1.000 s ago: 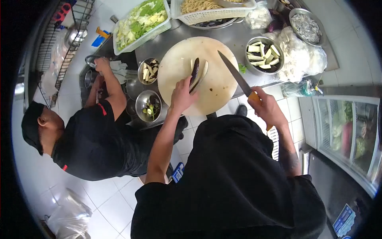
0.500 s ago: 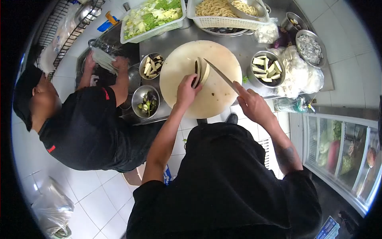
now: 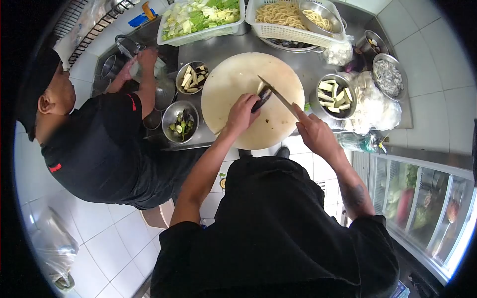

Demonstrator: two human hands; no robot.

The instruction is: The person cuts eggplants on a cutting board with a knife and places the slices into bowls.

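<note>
A round pale cutting board (image 3: 226,74) lies before me on the metal counter. On it, my left hand (image 3: 242,115) has its fingers wrapped round a piece of eggplant (image 3: 262,98), dark skin facing up and a bit of pale flesh at its far end. My right hand (image 3: 316,134) grips the handle of a knife (image 3: 279,97). Its blade points up and to the left, right beside the eggplant; whether it touches, I cannot tell. Cut eggplant strips fill a metal bowl (image 3: 354,107) on the right and a smaller bowl (image 3: 180,83) on the left.
A metal bowl (image 3: 165,116) of green eggplant tops stands left of the board. Behind are baskets of chopped lettuce (image 3: 201,20) and noodles (image 3: 280,15). Plastic bags (image 3: 377,102) crowd the right. A co-worker (image 3: 94,144) works at the sink on my left. A glass-front fridge (image 3: 422,198) stands right.
The eggplant in my left hand has turned from pale cut faces to dark skin up, and now sits against or close to the blade. The co-worker's hands have shifted right at the sink.
</note>
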